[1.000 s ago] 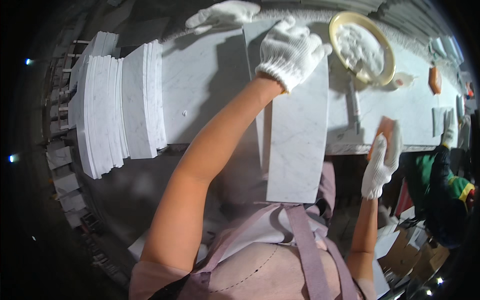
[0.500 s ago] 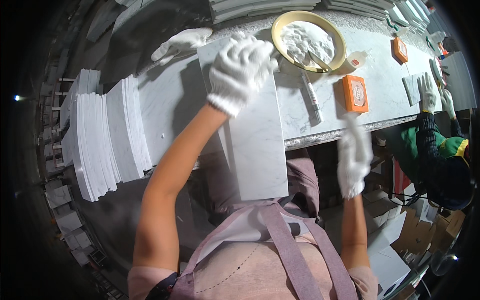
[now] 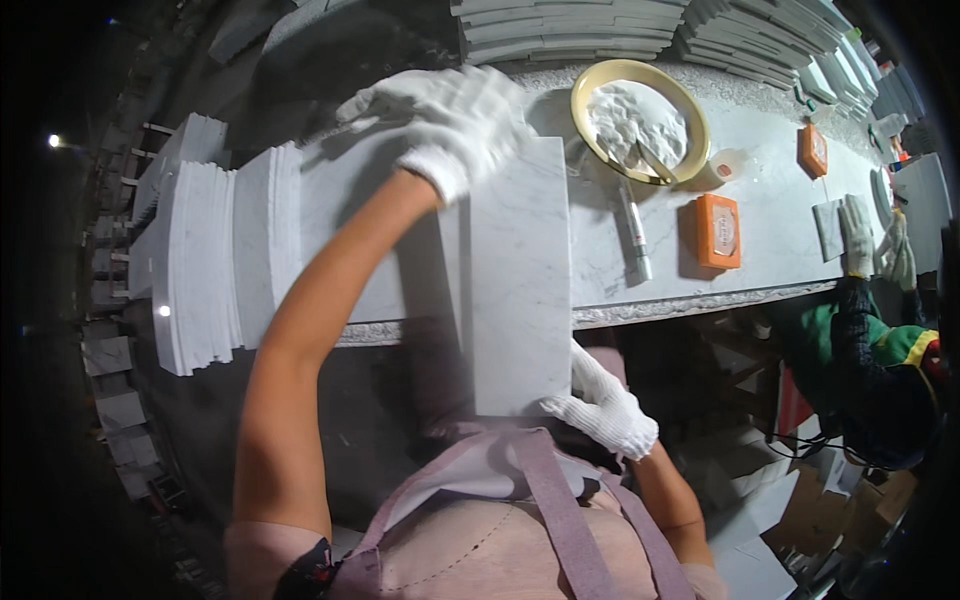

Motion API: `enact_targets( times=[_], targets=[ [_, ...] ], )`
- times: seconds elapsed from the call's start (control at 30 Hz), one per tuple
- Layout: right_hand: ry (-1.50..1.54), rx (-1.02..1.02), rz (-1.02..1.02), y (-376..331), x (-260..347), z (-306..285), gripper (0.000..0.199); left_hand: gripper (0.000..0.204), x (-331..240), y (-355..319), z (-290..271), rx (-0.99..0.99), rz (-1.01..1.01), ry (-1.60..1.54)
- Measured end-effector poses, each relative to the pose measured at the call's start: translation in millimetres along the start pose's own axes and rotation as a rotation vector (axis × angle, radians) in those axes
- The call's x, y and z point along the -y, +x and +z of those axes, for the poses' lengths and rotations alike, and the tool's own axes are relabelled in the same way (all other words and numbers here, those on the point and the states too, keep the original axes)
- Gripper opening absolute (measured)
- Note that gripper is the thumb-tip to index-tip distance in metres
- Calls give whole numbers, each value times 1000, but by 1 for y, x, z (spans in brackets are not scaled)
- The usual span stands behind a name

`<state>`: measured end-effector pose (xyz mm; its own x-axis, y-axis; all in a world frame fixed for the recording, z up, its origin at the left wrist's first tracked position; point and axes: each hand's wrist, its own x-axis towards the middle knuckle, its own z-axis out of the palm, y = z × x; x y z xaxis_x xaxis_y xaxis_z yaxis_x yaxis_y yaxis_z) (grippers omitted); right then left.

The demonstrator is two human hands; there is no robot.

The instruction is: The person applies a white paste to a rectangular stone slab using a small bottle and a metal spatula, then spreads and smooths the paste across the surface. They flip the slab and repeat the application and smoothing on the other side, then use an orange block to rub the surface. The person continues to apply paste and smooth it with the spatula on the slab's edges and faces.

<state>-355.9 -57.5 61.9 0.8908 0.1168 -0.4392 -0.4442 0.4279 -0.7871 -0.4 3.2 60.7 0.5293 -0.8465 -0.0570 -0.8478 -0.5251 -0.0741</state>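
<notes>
Pale, grey-veined marble bench spans the workroom, with a leaning stack of white stone slabs at its left end. Next, the left hand, in a white knitted glove, blurs over the far end of a long rectangular white marble slab; I cannot tell whether it grips. That slab's long axis points toward the body, its near end overhanging the bench. Nearest that end, the gloved right hand grasps its right corner, the slab extending forward-left from there. Rightward sits an orange rectangular block; half a second ago the right hand was beside it, off the slab.
</notes>
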Motion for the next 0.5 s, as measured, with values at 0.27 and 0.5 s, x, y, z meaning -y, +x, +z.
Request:
enact_targets(
  times=[0.27,0.5],
  targets=[
    [-195,-62,-78,0,1,-9,90,52,-70,-120,1,-350,518,-274],
    [-304,-434,-203,-5,-7,-26,75,52,-20,-81,17,-532,131,-100]
  ],
)
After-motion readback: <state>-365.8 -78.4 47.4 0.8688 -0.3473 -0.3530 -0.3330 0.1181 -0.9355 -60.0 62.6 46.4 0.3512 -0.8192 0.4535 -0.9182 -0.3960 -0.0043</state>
